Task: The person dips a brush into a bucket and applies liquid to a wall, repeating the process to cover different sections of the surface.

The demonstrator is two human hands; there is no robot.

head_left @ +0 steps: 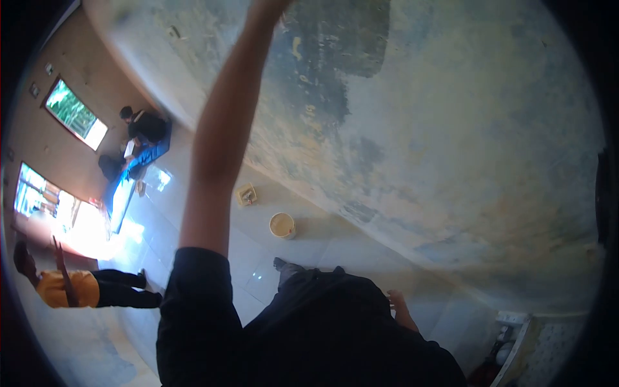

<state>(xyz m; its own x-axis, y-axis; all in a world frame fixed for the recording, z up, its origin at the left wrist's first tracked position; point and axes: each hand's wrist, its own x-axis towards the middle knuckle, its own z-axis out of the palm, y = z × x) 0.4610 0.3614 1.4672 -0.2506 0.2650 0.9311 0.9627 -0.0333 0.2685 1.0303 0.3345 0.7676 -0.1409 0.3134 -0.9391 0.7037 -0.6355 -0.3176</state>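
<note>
My left arm reaches up across the view beside a patchy, stained wall [451,142]. At the top edge only the base of my left hand [273,8] shows, close to a darker grey-green patch on the wall [361,39]; its fingers and anything in them are cut off. Low by my right side hangs my right hand [396,302], its fingers loosely bent and apart, with nothing visible in them. On the tiled floor [251,284] near the wall stand a round bucket [282,226] with pale contents and a small yellowish square container [246,195] holding something I cannot make out.
A person in a yellow top [68,288] stands at the left. Farther off, another person in dark clothes [148,127] is by a blue sheet [151,153]. Two bright windows [74,113] are in the far wall. A white-edged frame or shelf [512,348] stands at the lower right.
</note>
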